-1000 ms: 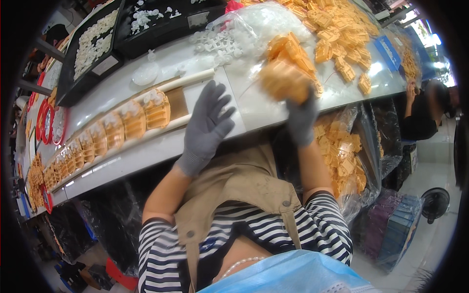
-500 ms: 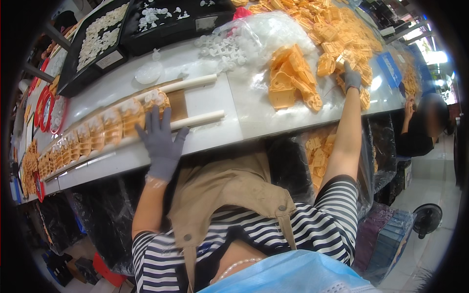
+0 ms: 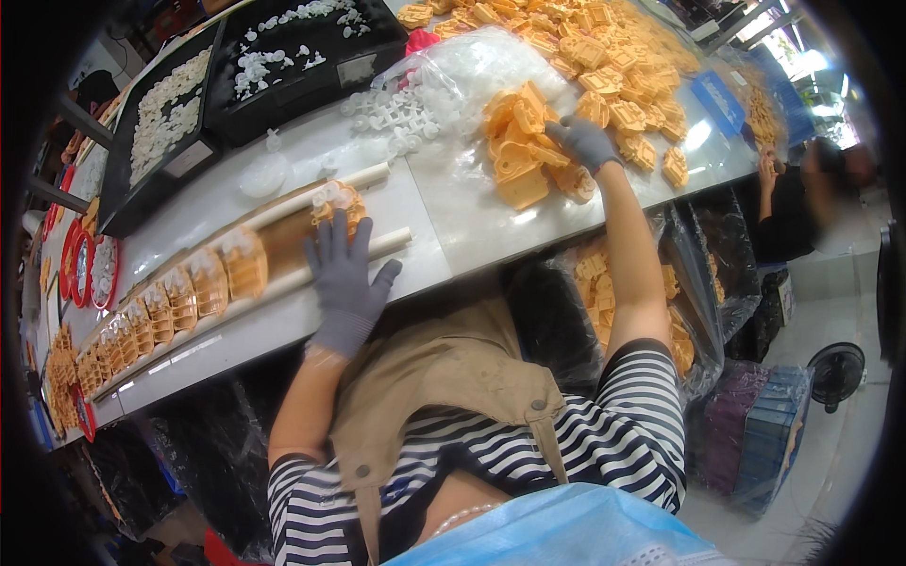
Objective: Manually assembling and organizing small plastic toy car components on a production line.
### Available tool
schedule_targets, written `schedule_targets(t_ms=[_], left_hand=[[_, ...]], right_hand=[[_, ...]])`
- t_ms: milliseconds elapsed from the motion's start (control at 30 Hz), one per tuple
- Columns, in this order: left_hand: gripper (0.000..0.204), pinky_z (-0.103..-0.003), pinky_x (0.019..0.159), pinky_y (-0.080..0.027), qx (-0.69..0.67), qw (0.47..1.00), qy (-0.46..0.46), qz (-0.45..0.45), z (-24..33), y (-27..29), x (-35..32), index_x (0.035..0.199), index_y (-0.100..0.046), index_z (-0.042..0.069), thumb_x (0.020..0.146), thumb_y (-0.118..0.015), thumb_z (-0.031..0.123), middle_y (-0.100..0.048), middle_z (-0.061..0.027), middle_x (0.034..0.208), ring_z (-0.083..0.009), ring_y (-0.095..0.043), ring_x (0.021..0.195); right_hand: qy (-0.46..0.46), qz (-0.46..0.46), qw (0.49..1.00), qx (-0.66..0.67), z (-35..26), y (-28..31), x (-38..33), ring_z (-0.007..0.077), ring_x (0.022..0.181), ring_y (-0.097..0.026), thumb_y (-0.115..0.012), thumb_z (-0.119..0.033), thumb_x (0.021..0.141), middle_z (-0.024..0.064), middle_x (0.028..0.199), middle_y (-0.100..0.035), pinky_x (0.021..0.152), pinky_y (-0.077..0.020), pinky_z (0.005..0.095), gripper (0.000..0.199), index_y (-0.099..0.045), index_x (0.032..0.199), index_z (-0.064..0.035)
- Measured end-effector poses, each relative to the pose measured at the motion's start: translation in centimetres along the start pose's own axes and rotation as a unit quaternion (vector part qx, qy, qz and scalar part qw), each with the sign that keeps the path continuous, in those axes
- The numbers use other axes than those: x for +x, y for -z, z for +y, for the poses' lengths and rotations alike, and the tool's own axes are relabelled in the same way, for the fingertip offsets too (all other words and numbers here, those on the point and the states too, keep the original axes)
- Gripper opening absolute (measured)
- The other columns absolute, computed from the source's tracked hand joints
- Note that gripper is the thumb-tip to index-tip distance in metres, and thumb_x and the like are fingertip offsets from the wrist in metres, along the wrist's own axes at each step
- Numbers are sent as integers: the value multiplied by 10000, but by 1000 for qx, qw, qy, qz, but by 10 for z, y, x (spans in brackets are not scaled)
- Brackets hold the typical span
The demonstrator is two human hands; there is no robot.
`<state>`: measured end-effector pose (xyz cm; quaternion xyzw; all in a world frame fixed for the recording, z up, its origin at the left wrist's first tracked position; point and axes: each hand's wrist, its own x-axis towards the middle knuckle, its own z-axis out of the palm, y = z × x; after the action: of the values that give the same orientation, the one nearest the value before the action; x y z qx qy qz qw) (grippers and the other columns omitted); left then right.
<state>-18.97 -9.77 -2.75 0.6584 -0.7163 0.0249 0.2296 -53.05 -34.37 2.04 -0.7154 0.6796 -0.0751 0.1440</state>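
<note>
My left hand (image 3: 349,283), in a grey glove, has its fingers spread. Its fingertips rest against an orange plastic part (image 3: 347,215) with a translucent white piece on top, near the right end of two white rails (image 3: 389,241). Further left along those rails stands a row of similar orange parts (image 3: 209,281), with a gap between. My right hand (image 3: 587,146), gloved too, reaches over the right side of a small heap of orange parts (image 3: 517,174). Its fingers stretch onto the pieces, and its thumb and palm are hidden.
A large pile of orange parts (image 3: 613,57) covers the far right. Behind the small heap lie a clear plastic bag (image 3: 505,66) and white plastic pieces (image 3: 401,118). Black trays (image 3: 293,94) stand far left. Bagged orange parts (image 3: 595,288) sit below the table edge. Another person (image 3: 802,203) is at right.
My left hand and the orange part by it have moved right along the rails, leaving a gap in the row. My right hand has shifted left from the large pile to the small heap.
</note>
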Motion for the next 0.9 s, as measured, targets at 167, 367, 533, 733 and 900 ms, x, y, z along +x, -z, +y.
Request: schedule_targets(t_ms=[167,367,533,733,900], left_hand=[[623,-581,1081,-139,-56,998,-21,1,-1,2,2,1302,-466,71,813,-627,423,-320,-210,1427,-429,-290,1299],[574,-511,1077,-219,-155,987,-12,49,-12,17,-4,1286,-483,58,809,-662,322,-345,-212,1415,-417,-313,1292],[523,-332,1046,-326,-285,943,88,148,-23,25,-3,1318,-446,14,858,-628,182,-406,-211,1378,-315,-423,1248],[521,-322,1010,-367,-631,720,268,105,-36,41,12,1356,-377,-19,909,-563,172,-458,-144,1317,-217,-441,1217],[427,-360,949,-441,-715,638,284,33,-71,28,17,1294,-447,1,924,-532,195,-525,-139,1194,-218,-515,1122]], right_hand=[[66,65,992,-90,18,-23,23,409,928,-611,-481,-446,852,265,954,-633,812,-490,439,493,-579,1043,-2],[-10,215,958,-188,11,1,-3,386,808,-647,-521,-310,869,253,846,-641,688,-509,468,311,-489,1007,-33],[162,405,873,217,-30,28,-49,186,739,-556,-553,-197,919,81,842,-607,657,-454,307,166,-603,903,-39],[92,-101,849,510,-131,-27,-120,75,625,-531,-619,-234,883,7,758,-579,557,-445,200,201,-616,922,-37],[65,-263,813,515,-190,-71,-139,102,638,-571,-639,-244,865,41,800,-600,577,-483,215,262,-607,965,-4]])
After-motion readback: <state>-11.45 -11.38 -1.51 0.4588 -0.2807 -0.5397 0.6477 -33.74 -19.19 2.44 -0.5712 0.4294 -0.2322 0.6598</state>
